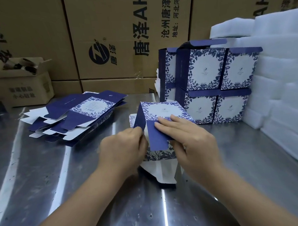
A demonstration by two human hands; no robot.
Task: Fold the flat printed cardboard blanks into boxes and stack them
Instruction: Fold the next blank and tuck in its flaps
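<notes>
A half-folded blue and white floral box (162, 111) lies on its side in the middle of the steel table (41, 179). My left hand (124, 148) pinches a dark blue side flap at the box's near end. My right hand (187, 138) lies on top with straight fingers pressing a blue flap down, thumb under the edge. A white flap sticks out toward me below the hands. A pile of flat printed blanks (78, 116) lies to the left. Several folded boxes (209, 82) stand stacked in two rows at the back right.
Large brown shipping cartons (117, 33) wall off the back of the table. A small open carton (25, 83) sits at the back left. White foam sheets (283, 73) are piled along the right side.
</notes>
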